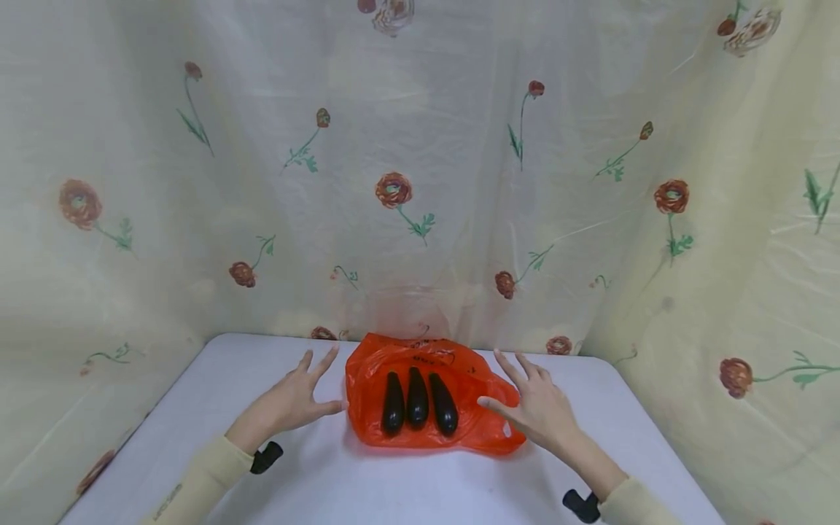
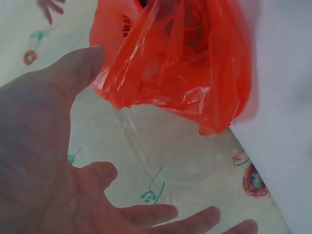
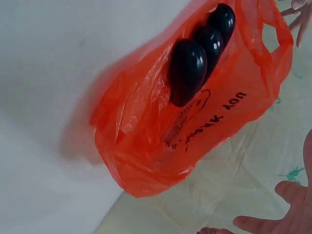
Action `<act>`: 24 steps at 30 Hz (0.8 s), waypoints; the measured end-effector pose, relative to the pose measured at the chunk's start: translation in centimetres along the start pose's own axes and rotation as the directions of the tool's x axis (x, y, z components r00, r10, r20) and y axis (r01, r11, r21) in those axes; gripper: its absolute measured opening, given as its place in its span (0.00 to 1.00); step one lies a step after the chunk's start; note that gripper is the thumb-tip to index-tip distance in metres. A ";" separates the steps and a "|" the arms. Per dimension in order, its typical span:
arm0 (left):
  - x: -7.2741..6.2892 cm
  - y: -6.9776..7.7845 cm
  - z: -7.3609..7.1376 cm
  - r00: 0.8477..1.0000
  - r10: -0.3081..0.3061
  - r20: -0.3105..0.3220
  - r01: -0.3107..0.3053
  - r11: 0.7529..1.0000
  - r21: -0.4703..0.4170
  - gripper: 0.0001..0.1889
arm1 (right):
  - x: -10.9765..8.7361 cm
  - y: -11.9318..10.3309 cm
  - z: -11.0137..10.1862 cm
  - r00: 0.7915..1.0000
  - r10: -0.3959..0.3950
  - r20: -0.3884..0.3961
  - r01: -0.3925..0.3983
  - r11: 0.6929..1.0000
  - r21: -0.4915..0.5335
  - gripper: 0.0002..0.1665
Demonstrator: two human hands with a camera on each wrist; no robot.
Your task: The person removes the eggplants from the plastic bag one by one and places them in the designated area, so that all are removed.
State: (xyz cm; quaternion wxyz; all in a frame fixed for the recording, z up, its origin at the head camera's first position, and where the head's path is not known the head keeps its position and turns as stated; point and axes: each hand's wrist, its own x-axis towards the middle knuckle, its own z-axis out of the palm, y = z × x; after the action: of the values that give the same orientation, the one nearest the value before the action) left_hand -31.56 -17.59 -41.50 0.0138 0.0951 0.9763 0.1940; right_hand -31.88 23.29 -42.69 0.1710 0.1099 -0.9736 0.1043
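Note:
Three dark eggplants (image 1: pixel 417 399) lie side by side on a red plastic bag (image 1: pixel 367 430) with black printing. To the left of the bag my left hand (image 1: pixel 289 401) is held with fingers spread, its thumb close to the bag's edge. On the other side my right hand (image 1: pixel 538 405) has its fingers spread too, overlapping the bag's right part in the head view; contact cannot be told. Neither hand holds anything. The right wrist view shows the eggplants (image 3: pixel 188 70) and the bag's printed side, with part of the right hand (image 3: pixel 287 209) at the edge.
The bag lies on a white table (image 1: pixel 394 488), near its back edge. Behind and at both sides hangs a pale curtain (image 1: pixel 446 146) with red flowers. Black straps with small devices (image 1: pixel 266 458) sit at the wrists.

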 end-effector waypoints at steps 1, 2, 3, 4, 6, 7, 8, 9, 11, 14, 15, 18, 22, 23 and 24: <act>-0.1 0.0 0.2 1.000 -0.008 0.013 0.008 1.000 -0.007 0.54 | -0.2 -0.1 0.2 1.000 0.004 0.006 -0.004 1.000 0.007 0.57; -0.2 0.1 0.4 1.000 -0.015 0.026 0.015 1.000 -0.015 0.53 | -0.3 -0.2 0.3 1.000 0.010 0.011 -0.010 1.000 0.014 0.57; -0.2 0.2 0.7 0.999 -0.020 0.038 0.021 1.000 -0.019 0.53 | -0.5 -0.3 0.5 1.000 0.013 0.015 -0.013 1.000 0.025 0.57; -0.3 0.2 0.9 0.999 -0.024 0.049 0.025 0.999 -0.021 0.52 | -0.7 -0.4 0.7 1.000 0.018 0.019 -0.019 0.999 0.036 0.57; -0.5 0.3 1.3 0.998 -0.018 0.063 0.019 1.000 -0.021 0.50 | -1.0 -0.7 1.1 0.999 0.031 0.023 -0.033 0.997 0.066 0.57; -0.6 0.4 1.5 0.998 -0.010 0.067 0.011 1.000 -0.019 0.48 | -1.2 -0.9 1.3 0.999 0.040 0.029 -0.042 0.996 0.084 0.57; -0.7 0.5 1.6 0.998 -0.006 0.070 0.008 1.000 -0.021 0.47 | -1.4 -1.1 1.5 0.998 0.050 0.037 -0.054 0.994 0.099 0.58; -0.8 0.6 1.8 0.998 -0.001 0.070 0.002 1.000 -0.016 0.46 | -1.6 -1.2 1.6 0.997 0.057 0.047 -0.062 0.992 0.114 0.58; -0.9 0.8 2.1 0.997 0.002 0.071 -0.001 1.000 -0.012 0.44 | -2.0 -1.5 1.9 0.994 0.077 0.072 -0.086 0.986 0.142 0.58; -1.2 1.0 2.5 0.998 -0.006 0.069 0.006 1.000 -0.007 0.42 | -2.6 -1.8 2.4 0.989 0.100 0.112 -0.119 0.976 0.180 0.58; -1.2 1.1 2.7 0.998 -0.009 0.065 0.009 1.000 0.003 0.41 | -2.8 -1.8 2.5 0.987 0.106 0.123 -0.129 0.973 0.193 0.58; -1.4 1.3 3.3 0.998 -0.022 0.067 0.021 1.000 0.015 0.36 | -3.3 -2.0 3.0 0.978 0.123 0.167 -0.163 0.955 0.250 0.56; -1.6 1.4 3.9 0.996 -0.019 0.088 0.018 1.000 0.009 0.25 | -3.6 -2.3 3.6 0.965 0.133 0.227 -0.209 0.912 0.352 0.52; -1.7 1.5 4.0 0.996 -0.009 0.092 0.009 1.000 0.003 0.23 | -3.6 -2.5 3.8 0.961 0.136 0.241 -0.221 0.899 0.378 0.51; -1.8 1.6 4.1 0.996 0.006 0.092 -0.006 1.000 -0.002 0.22 | -3.7 -2.6 3.9 0.958 0.139 0.250 -0.232 0.887 0.398 0.51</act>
State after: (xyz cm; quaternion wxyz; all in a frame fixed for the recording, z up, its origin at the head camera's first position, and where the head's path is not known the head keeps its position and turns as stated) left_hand -29.22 -14.97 -44.72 0.0582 0.1066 0.9742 0.1902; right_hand -29.08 20.55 -47.11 0.0263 0.0609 -0.9463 0.3165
